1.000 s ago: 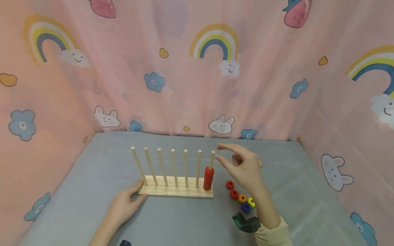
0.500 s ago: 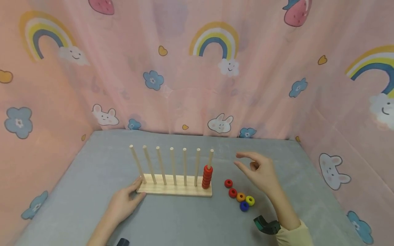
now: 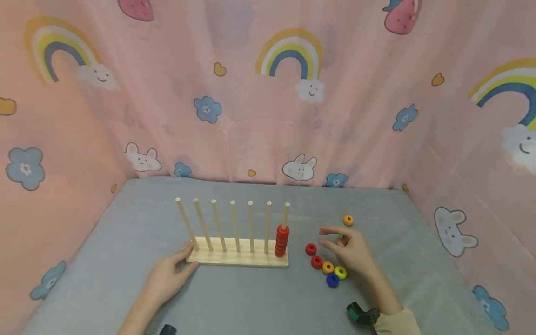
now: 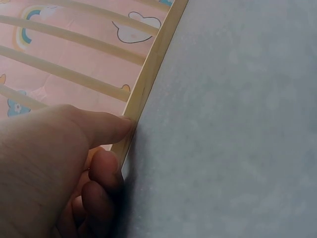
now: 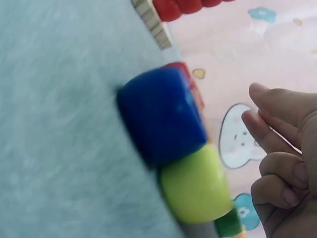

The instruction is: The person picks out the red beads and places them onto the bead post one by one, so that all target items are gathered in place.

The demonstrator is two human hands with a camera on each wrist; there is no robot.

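A wooden peg rack (image 3: 234, 258) with several upright pegs stands on the table; red beads (image 3: 282, 241) are stacked on its rightmost peg. My left hand (image 3: 169, 278) holds the left end of the rack's base, thumb on the front edge, as the left wrist view shows. My right hand (image 3: 355, 251) hovers over the right side, thumb and index finger apart, other fingers curled, nothing between them. Below its fingertips lie two loose red beads (image 3: 311, 249), an orange bead (image 3: 328, 268), a yellow bead (image 3: 340, 272) and a blue bead (image 3: 332, 280). A green bead (image 5: 229, 223) is mostly hidden.
Another orange bead (image 3: 348, 220) lies behind the right hand. The grey tabletop (image 3: 251, 302) is bounded by a pink printed curtain (image 3: 251, 139) at the back and sides. A dark wrist device (image 3: 362, 314) sits on the right forearm.
My right hand has moved right from the top of the rightmost peg, then lowered toward the loose beads, uncovering the far orange bead. My left hand stays on the rack.
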